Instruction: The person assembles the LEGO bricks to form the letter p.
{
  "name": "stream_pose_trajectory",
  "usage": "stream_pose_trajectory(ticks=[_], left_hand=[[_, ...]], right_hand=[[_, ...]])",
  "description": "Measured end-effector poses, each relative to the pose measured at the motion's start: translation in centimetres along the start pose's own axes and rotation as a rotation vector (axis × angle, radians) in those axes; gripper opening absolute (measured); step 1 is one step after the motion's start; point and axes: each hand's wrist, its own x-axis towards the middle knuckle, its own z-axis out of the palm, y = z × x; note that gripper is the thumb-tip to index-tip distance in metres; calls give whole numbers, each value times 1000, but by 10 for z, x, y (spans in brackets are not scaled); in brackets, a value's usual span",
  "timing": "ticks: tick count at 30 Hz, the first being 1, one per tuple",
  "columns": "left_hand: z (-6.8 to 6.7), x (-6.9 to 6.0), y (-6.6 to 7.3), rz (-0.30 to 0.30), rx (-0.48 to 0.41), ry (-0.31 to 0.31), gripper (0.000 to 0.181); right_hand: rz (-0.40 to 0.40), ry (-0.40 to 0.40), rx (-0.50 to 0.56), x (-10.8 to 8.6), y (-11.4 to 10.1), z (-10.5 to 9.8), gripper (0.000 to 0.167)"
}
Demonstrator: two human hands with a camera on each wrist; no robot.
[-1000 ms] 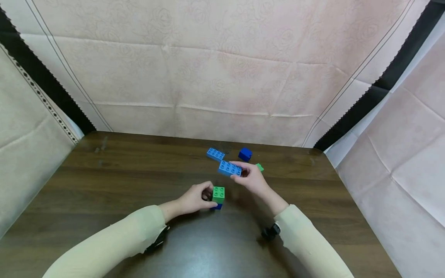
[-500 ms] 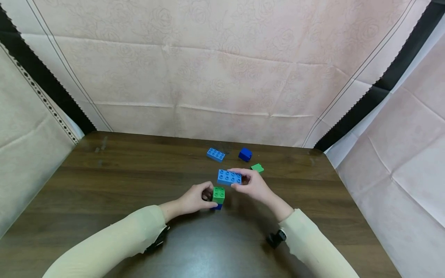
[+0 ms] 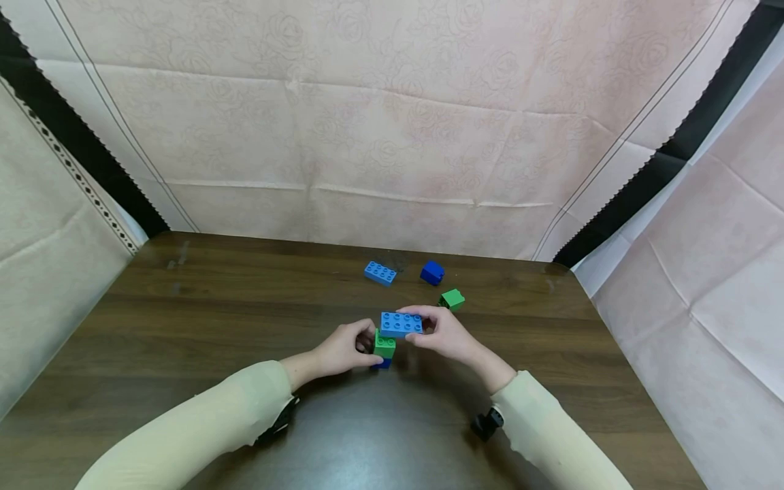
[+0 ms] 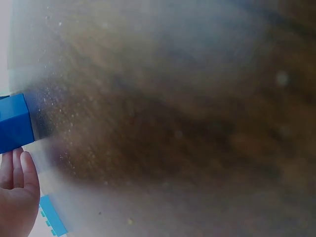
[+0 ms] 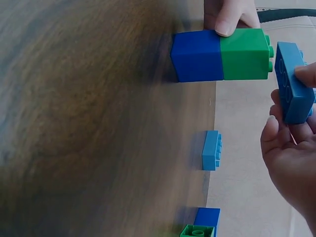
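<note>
On the table stands a stack of two toy building blocks: a dark blue block (image 5: 197, 57) below and a green block (image 5: 245, 54) on top, studs upward. My left hand (image 3: 339, 350) grips this stack from the left, its thumb across the near side. Between thumb and fingers of my right hand (image 3: 446, 333) is a light blue block (image 3: 398, 324) with two rows of studs. It hangs just over the green block; in the right wrist view a small gap separates them. The left wrist view catches only part of a blue block (image 4: 16, 123) and fingers at its edge.
Farther back on the wooden table (image 3: 245, 299) lie another light blue block (image 3: 380, 273), a dark blue block (image 3: 432, 273) and a loose green block (image 3: 452, 299). Behind the table's far edge hangs a pale patterned cloth (image 3: 367, 136).
My right hand has brought the light blue block toward me and slightly left, over the stack. The loose green block has come into fuller view. My left hand has stayed on the stack.
</note>
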Motion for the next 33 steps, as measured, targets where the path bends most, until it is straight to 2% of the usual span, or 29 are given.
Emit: stream_pose_trajectory(ticks=[14, 18, 23, 28, 33], left_hand=[[-2, 3, -2, -8, -4, 6, 30], [-3, 3, -2, 0, -7, 4, 31], [-3, 3, -4, 21, 2, 7, 30], [-2, 3, -4, 20, 2, 10, 29], [-2, 3, -4, 16, -1, 6, 29]], right_hand=[[-19, -63, -10, 3, 3, 4, 41], [-25, -82, -17, 2, -10, 6, 41], [-4, -58, -23, -1, -32, 9, 40], [26, -17, -27, -1, -35, 11, 37], [37, -9, -30, -1, -35, 10, 36]])
